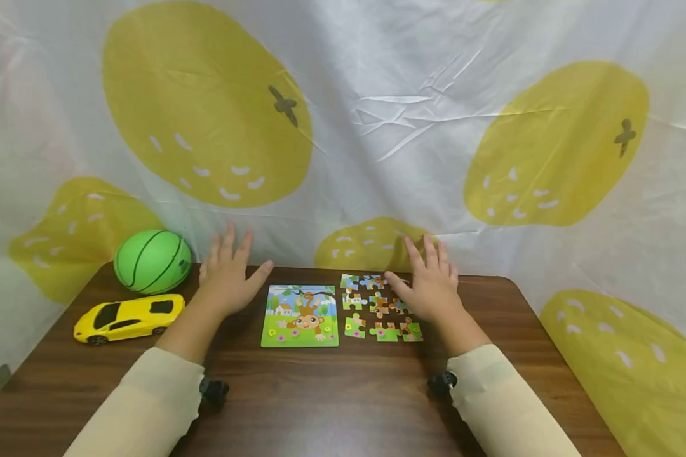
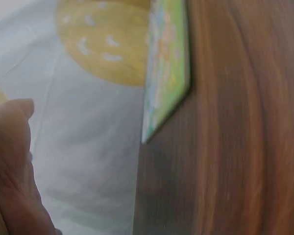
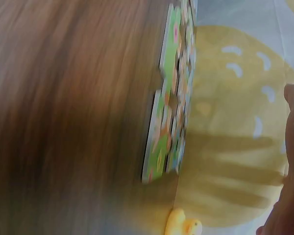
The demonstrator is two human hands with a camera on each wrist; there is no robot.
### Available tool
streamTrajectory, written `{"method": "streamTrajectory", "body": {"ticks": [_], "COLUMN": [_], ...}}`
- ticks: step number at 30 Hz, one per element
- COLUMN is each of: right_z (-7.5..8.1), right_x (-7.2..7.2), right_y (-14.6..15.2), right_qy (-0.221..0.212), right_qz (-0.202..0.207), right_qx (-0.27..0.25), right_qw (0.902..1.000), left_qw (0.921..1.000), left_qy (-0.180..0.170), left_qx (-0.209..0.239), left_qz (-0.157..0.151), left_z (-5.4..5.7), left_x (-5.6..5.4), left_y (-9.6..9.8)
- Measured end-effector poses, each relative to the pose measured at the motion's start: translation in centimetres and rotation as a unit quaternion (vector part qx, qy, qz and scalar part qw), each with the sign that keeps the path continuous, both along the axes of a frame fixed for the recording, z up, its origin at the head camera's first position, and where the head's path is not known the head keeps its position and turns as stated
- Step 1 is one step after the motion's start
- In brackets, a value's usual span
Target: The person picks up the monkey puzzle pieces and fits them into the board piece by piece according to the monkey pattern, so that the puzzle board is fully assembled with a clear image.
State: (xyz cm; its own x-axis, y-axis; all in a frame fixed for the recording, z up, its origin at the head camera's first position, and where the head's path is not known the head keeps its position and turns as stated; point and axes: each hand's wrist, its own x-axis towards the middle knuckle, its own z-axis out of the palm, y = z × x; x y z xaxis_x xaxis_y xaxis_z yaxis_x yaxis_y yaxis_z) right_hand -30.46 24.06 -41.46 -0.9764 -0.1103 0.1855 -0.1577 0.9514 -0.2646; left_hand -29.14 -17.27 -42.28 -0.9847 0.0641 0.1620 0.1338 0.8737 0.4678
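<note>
Head view shows me, nearest the lens, two long cream sleeves [image 1: 143, 393] and two black wrist devices [image 1: 214, 392], one per arm; under them spreads one dark brown wood-grain table [image 1: 320, 393]; on it I count one thin square printed board [image 1: 300, 316] and a set of loose cardboard-like jigsaw pieces [image 1: 378, 306]; I make out at least eight, though the right arm and hand cover part of the set, so I cannot give the full number. Bright colours fill the board: a brown monkey hanging upside down, a small house, blue sky, green grass with pink and yellow flowers; the pieces carry similar colours and lie in three rough rows, some touching, some apart. Board and pieces lie between the two bare hands; the board is to the right of the left hand [image 1: 227, 279], the pieces just left of the right hand [image 1: 431, 289]; the hands are well apart, fingers extended and spread, gripping nothing. Left of the left forearm sits one yellow toy car [image 1: 128, 319]; behind it, one green ball with black lines [image 1: 153, 261]; my right wrist view, partly blurred, adds one small yellow toy duck [image 3: 176, 223]; farthest hangs one white cloth [image 1: 377, 158] with at least five large yellow fruit prints [image 1: 211, 108].
</note>
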Motion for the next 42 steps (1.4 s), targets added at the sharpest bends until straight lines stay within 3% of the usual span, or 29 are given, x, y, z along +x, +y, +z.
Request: {"method": "streamTrajectory", "body": {"ticks": [7, 12, 17, 22, 29, 36, 42], "right_z": [-0.2, -0.5, -0.7, -0.9, -2.0, -2.4, -2.7], "right_x": [-0.2, -0.7, -1.7, -2.6, -4.0, -5.3, -6.5], "right_y": [-2.5, -3.9, -4.6, -5.3, -6.0, -6.1, -6.0], "right_qy": [0.015, 0.007, -0.008, -0.054, -0.085, -0.153, -0.164], "right_qz": [0.039, 0.083, 0.12, 0.138, 0.159, 0.154, 0.164], "right_qx": [-0.005, -0.025, -0.056, -0.08, -0.074, -0.113, -0.094], "right_qw": [0.9991, 0.9962, 0.9912, 0.9857, 0.9808, 0.9695, 0.9682], "left_qw": [0.9939, 0.9876, 0.9849, 0.9789, 0.9719, 0.9614, 0.9608], "left_qy": [-0.032, -0.056, -0.067, -0.087, -0.135, -0.187, -0.189], "left_qx": [0.093, 0.117, 0.115, 0.114, 0.069, 0.04, 0.012], "left_qz": [-0.049, -0.088, -0.111, -0.145, -0.18, -0.198, -0.202], "left_z": [0.4, 0.1, -0.7, -1.7, -2.9, -3.1, -3.2], "left_x": [2.1, 3.2, 3.3, 3.1, 2.7, 2.5, 2.6], "left_y": [0.1, 0.1, -0.5, -1.1, -1.2, -1.1, -1.0]}}
